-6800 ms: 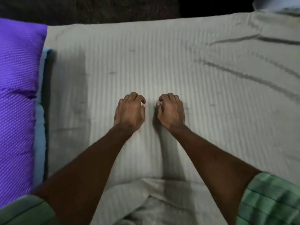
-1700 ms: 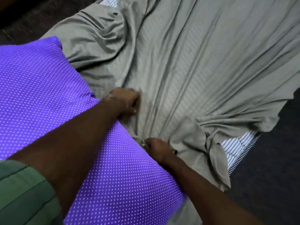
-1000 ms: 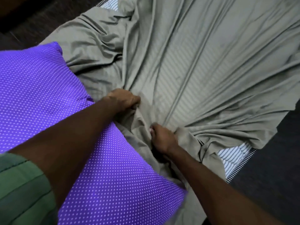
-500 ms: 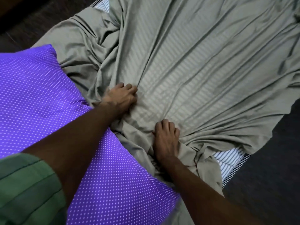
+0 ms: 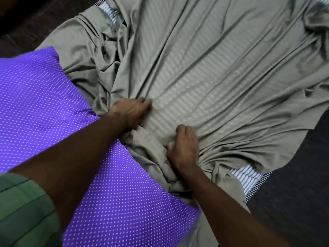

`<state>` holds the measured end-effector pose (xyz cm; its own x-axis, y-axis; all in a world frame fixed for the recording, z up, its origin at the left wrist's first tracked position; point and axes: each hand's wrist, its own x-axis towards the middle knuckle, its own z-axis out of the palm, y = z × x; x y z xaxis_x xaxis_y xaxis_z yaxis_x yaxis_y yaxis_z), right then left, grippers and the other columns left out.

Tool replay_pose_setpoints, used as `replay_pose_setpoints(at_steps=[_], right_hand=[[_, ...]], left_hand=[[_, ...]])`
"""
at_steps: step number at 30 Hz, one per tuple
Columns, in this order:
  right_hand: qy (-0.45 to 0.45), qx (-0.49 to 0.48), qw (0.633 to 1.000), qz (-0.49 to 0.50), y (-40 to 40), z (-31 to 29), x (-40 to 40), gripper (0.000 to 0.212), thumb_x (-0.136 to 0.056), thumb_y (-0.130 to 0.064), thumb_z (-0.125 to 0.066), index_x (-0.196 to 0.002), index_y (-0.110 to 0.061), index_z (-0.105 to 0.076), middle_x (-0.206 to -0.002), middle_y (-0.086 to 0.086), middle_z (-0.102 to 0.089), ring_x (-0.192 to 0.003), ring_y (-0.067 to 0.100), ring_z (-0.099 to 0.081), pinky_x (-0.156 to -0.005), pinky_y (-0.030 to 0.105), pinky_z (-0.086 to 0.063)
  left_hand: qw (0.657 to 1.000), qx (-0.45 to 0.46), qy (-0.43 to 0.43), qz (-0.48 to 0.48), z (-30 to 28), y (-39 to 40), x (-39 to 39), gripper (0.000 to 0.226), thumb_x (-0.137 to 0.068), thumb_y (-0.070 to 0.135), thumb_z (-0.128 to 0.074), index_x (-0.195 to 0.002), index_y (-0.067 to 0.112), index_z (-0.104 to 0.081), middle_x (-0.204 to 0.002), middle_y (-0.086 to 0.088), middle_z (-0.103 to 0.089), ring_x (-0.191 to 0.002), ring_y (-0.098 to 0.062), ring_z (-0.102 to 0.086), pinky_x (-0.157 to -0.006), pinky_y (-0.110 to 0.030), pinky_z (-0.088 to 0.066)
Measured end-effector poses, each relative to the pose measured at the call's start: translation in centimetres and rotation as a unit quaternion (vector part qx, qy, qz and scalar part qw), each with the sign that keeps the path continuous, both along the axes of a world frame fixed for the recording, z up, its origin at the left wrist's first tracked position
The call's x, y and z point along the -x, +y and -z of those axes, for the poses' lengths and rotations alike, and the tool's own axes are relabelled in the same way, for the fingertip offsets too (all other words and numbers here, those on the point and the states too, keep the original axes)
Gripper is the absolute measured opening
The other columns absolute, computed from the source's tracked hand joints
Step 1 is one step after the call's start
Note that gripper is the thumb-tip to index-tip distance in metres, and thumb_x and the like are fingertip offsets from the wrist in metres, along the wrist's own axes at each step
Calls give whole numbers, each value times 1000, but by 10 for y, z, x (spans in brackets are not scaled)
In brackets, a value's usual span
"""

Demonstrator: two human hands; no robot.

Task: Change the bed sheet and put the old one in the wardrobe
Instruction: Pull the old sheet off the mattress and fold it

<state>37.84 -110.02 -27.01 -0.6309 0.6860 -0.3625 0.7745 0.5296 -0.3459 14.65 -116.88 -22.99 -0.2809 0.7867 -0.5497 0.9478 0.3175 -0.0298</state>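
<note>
The grey-green striped bed sheet (image 5: pixel 204 72) is rumpled all over the bed, folds fanning out from both hands; left hand (image 5: pixel 130 112) grip curled into cloth, right hand (image 5: pixel 183 148) bunching a fold, where half a second ago both lay flatter; purple dotted pillow (image 5: pixel 53 113) under the left forearm; striped mattress (image 5: pixel 247 177) peeking out right.

The sheet (image 5: pixel 204 72) covers nearly all of the mattress (image 5: pixel 247 177), which shows only as striped slivers at two corners, and runs past the top and right edges. The left forearm hides part of the pillow (image 5: pixel 41 111), cut off at left and bottom. Fingertips of the left hand (image 5: pixel 130 111) and right hand (image 5: pixel 184 145) sink into folds, grip unclear
</note>
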Motion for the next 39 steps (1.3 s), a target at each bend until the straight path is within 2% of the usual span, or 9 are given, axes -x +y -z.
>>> replay_pose_setpoints(at_steps=[4,8,13,18,21,24,30,34,39], right_hand=[[1,-143,979,-144,-5,13,-1,15,-91,-26,-60,-102,-19,-67,-112,6,-55,-106,30,-48,-85,45,-39],[34,-128,984,-119,-13,15,-9,13,-96,-20,-50,-104,-20,-60,-109,5,-56,-103,30,-52,-85,44,-41],[97,55,992,65,-21,1,-12,4,-103,-20,-51,-100,-17,-49,-92,15,-66,-88,39,-60,-70,42,-41],[53,370,927,-20,-15,-9,1,20,-102,-29,-56,-84,-22,-53,-84,4,-65,-84,24,-61,-83,42,-52],[83,162,982,-44,-6,-12,-2,19,-95,-39,-63,-99,-22,-56,-100,7,-65,-96,30,-60,-81,41,-50],[-4,-88,987,-131,-6,-11,-12,39,-87,-41,-58,-117,-16,-57,-114,8,-53,-106,31,-49,-90,46,-43],[-15,0,976,-218,-16,-4,-15,37,-91,-13,-30,-109,-14,-62,-108,12,-65,-102,35,-59,-88,44,-46],[22,281,953,-115,-6,-10,-7,11,-103,-21,-45,-112,-16,-51,-112,15,-68,-103,35,-64,-74,35,-40],[-26,-24,995,-95,-8,-4,-16,37,-84,-31,-65,-116,-16,-56,-116,10,-54,-105,31,-52,-87,45,-46]], left_hand=[[992,-56,59,99,7,2,1,42,-84,40,-72,-122,30,-61,-126,-1,-53,-118,-25,-53,-92,-40,-45],[987,-69,52,139,11,1,-3,29,-85,44,-51,-95,24,-71,-115,0,-61,-112,-24,-57,-86,-41,-42],[994,-77,-21,77,9,-5,-5,28,-94,32,-52,-122,25,-53,-121,-2,-61,-109,-28,-63,-87,-41,-49],[984,-45,17,173,12,-2,0,30,-92,36,-55,-120,33,-65,-120,7,-61,-115,-20,-56,-92,-36,-41],[972,-59,26,228,12,0,2,29,-85,39,-45,-93,32,-72,-111,9,-62,-106,-18,-55,-83,-34,-37],[983,20,-20,180,8,-2,10,25,-84,33,-62,-105,30,-74,-114,5,-69,-108,-21,-64,-90,-34,-48],[904,361,-148,-176,-6,11,1,33,-93,28,-69,-124,15,-70,-128,-7,-71,-67,-9,-59,-46,-12,-46],[987,142,-71,-38,3,9,3,42,-71,45,-78,-108,26,-70,-110,-1,-74,-95,-25,-71,-70,-27,-51],[988,-52,20,147,4,15,-18,44,-76,43,-70,-119,34,-63,-120,3,-58,-112,-22,-58,-89,-37,-44]])
